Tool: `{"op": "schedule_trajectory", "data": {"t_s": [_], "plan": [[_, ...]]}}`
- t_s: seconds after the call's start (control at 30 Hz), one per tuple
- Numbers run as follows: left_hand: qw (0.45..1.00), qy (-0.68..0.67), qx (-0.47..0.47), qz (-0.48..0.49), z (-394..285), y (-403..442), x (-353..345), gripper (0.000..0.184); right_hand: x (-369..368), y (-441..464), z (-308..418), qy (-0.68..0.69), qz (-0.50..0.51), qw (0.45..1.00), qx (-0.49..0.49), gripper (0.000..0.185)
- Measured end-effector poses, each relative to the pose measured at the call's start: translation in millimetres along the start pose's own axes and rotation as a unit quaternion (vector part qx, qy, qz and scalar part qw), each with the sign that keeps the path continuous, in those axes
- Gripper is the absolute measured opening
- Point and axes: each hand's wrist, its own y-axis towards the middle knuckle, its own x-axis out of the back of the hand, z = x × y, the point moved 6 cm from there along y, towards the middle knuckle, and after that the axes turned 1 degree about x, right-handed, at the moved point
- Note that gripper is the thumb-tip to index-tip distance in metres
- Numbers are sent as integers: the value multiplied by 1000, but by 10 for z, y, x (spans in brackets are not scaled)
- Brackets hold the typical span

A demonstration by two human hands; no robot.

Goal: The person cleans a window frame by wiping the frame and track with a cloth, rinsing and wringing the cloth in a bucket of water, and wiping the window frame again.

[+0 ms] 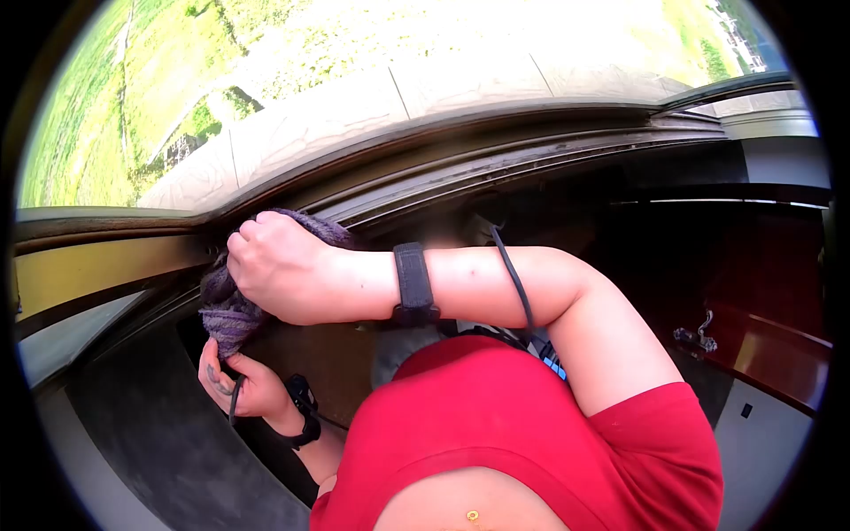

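My right hand (pixel 276 267) is closed over a bunched purple-and-grey striped cloth (pixel 232 324), pressing it at the left corner of the window frame (pixel 425 168). Below it, my left hand (pixel 241 386) pinches the cloth's lower end between thumb and fingers. A dark cord loops past that hand's fingers. Both wrists carry black bands. Most of the cloth's far side is hidden behind my right hand.
Beyond the window, a pale outer ledge (pixel 460 88) runs along the frame, with bright greenery outside. A dark cable (pixel 513 276) crosses my right forearm. At the right stands a reddish-brown wooden cabinet (pixel 770 354) with a metal fitting (pixel 698 335).
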Motion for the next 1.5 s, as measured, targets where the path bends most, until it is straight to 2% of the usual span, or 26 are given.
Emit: {"op": "schedule_trajectory", "data": {"t_s": [0.1,0.27,0.37,0.6,0.73,0.77,0.9,0.97,1.1,1.3,1.5], "plan": [[1000,-23,-15,-3,-311,40,-123,7,103,-201,-83,-47,-6,999,-7,15],[999,-26,-40,2,-852,114,-166,10,539,-706,-421,-48,22,998,-35,11],[994,-86,-70,26,-1469,65,-333,14,1048,-1305,-842,-31,38,996,-73,10],[936,-299,-157,102,-3133,-24,-769,25,2233,-2646,-1784,-54,121,973,-190,32],[894,-384,-178,147,-3762,-78,-912,34,2574,-3033,-2067,-48,129,967,-213,32],[897,-380,-178,138,-3810,-108,-919,35,2568,-3057,-2073,-45,128,967,-214,32],[910,-359,-142,152,-3637,-153,-876,35,2470,-2981,-2038,-73,133,964,-217,29],[923,-325,-134,156,-3464,-181,-820,28,2388,-2902,-1950,-63,120,969,-206,30],[948,-269,-113,129,-3070,-192,-670,24,2092,-2554,-1717,-46,104,977,-182,26],[986,-143,-47,76,-2160,-226,-354,15,1501,-1798,-1226,25,62,991,-115,18],[998,9,-40,44,-1349,-238,13,11,755,-914,-694,65,57,996,-30,13]]}}
